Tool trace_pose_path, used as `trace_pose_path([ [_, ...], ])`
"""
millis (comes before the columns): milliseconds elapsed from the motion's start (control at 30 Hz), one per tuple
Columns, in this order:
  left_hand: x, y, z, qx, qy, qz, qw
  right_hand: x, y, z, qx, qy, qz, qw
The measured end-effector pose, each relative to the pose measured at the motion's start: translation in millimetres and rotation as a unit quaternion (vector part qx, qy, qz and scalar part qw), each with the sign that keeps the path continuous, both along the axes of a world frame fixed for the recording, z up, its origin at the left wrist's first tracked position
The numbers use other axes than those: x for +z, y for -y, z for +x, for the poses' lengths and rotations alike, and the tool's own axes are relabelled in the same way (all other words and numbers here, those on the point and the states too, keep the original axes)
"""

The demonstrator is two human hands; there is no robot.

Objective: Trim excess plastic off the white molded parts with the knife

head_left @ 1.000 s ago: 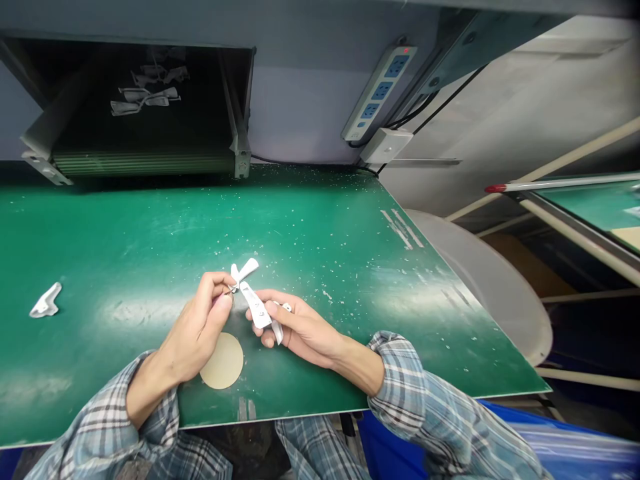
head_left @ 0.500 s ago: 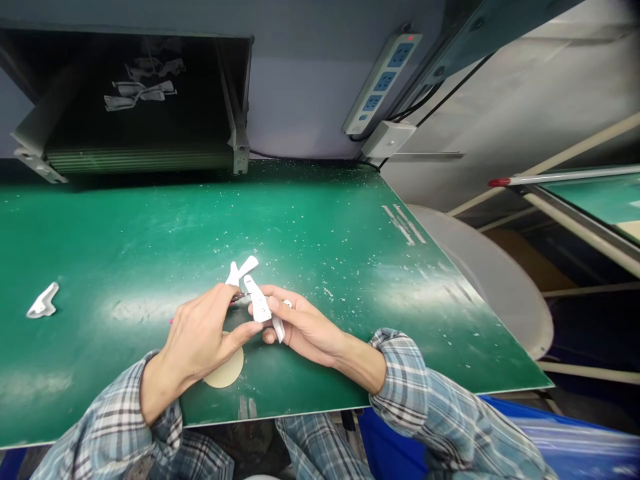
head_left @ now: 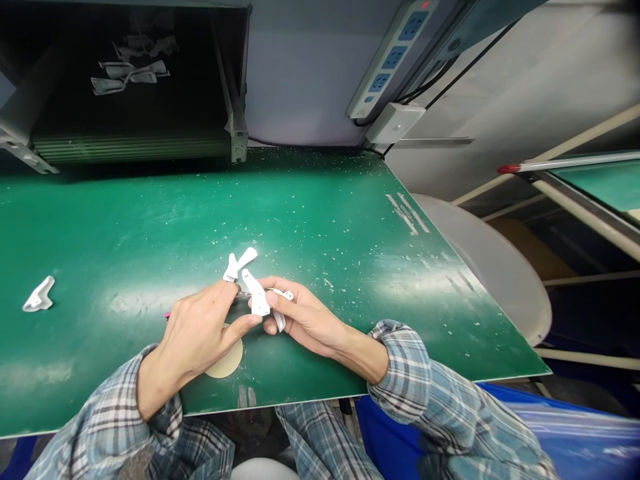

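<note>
My right hand (head_left: pixel 305 317) is closed on white moulded plastic parts: one white plastic part (head_left: pixel 256 293) stands up between thumb and fingers, and a second piece (head_left: pixel 280 319) shows below the fingers. Whether the two are joined is hidden. My left hand (head_left: pixel 200 327) is wrapped round a small tool (head_left: pixel 243 295) with a metal tip; a pink end pokes out at the far side of the hand. Its tip meets the held part's left side, and my left thumb touches the lower edge. More white parts (head_left: pixel 245 259) show just beyond my left fingers.
A single white part (head_left: pixel 39 295) lies at the left of the green table (head_left: pixel 320 220). Below my left hand is a round cream disc (head_left: pixel 227 360). A conveyor (head_left: pixel 135 148) carrying white parts stands behind; a power strip (head_left: pixel 393 57) hangs on the wall. White crumbs dot the table.
The view has tilted down slightly, so everything sits a little higher or shifted. In my right hand the white part has turned slightly; the left hand keeps its hold on the tool.
</note>
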State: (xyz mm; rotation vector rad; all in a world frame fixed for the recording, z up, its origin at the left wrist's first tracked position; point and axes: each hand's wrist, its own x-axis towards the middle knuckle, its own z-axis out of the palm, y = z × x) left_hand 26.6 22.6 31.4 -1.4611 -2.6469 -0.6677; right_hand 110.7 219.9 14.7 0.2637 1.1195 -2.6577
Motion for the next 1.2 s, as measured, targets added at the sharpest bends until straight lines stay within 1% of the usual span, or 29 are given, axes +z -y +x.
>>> trace_pose_path([
  [100, 1.1, 3, -3, -0.018, 0.035, -0.007, 0.999, 3.2, 0, 0, 0.007, -0.014, 0.017, 1.0],
  [233, 4.4, 5, -8, -0.045, 0.133, -0.013, 0.99, 3.4, -1, 1, 0.022, -0.014, 0.04, 0.999],
  [333, 7.8, 5, -8, -0.057, 0.212, -0.011, 0.976, 1.1, -1, 2, 0.027, -0.012, 0.055, 0.998],
  [433, 10.2, 5, -10, -0.081, 0.306, -0.006, 0.948, 0.4, -2, 3, 0.02, -0.02, 0.053, 0.998],
  [467, 10.1, 6, -12, -0.08, 0.33, 0.005, 0.941, 0.6, -2, 2, 0.014, -0.023, 0.05, 0.998],
  [500, 9.2, 7, -14, -0.065, 0.338, 0.022, 0.939, 1.0, -3, 2, 0.007, -0.024, 0.044, 0.999],
  [533, 7.4, 7, -17, -0.032, 0.323, 0.04, 0.945, 1.3, -3, 1, -0.001, -0.024, 0.038, 0.999],
  [600, 1.2, 8, -24, 0.065, 0.227, 0.054, 0.97, 2.0, -6, -1, -0.018, -0.019, 0.023, 0.999],
  [633, -2.8, 8, -27, 0.105, 0.167, 0.041, 0.98, 2.3, -7, -2, -0.027, -0.017, 0.018, 0.999],
  [667, -7.0, 8, -30, 0.128, 0.114, 0.017, 0.985, 2.5, -8, -3, -0.037, -0.015, 0.015, 0.999],
  [700, -11.0, 8, -31, 0.134, 0.074, -0.012, 0.988, 2.8, -9, -4, -0.047, -0.013, 0.014, 0.999],
  [767, -17.3, 6, -32, 0.117, 0.032, -0.061, 0.991, 3.2, -9, -5, -0.061, -0.01, 0.019, 0.998],
  [833, -20.4, 3, -30, 0.109, 0.01, -0.089, 0.99, 3.4, -8, -5, -0.064, -0.007, 0.02, 0.998],
  [900, -21.1, 1, -28, 0.114, -0.006, -0.106, 0.988, 3.3, -7, -4, -0.061, -0.007, 0.018, 0.998],
  [1100, -24.0, -5, -28, 0.114, -0.012, -0.132, 0.985, 2.8, -6, -4, -0.05, -0.015, 0.022, 0.998],
  [1167, -25.1, -6, -30, 0.115, -0.006, -0.124, 0.986, 3.3, -7, -4, -0.054, -0.018, 0.012, 0.998],
  [1200, -24.8, -6, -31, 0.123, 0.0, -0.106, 0.987, 3.5, -7, -3, -0.058, -0.019, 0.004, 0.998],
])
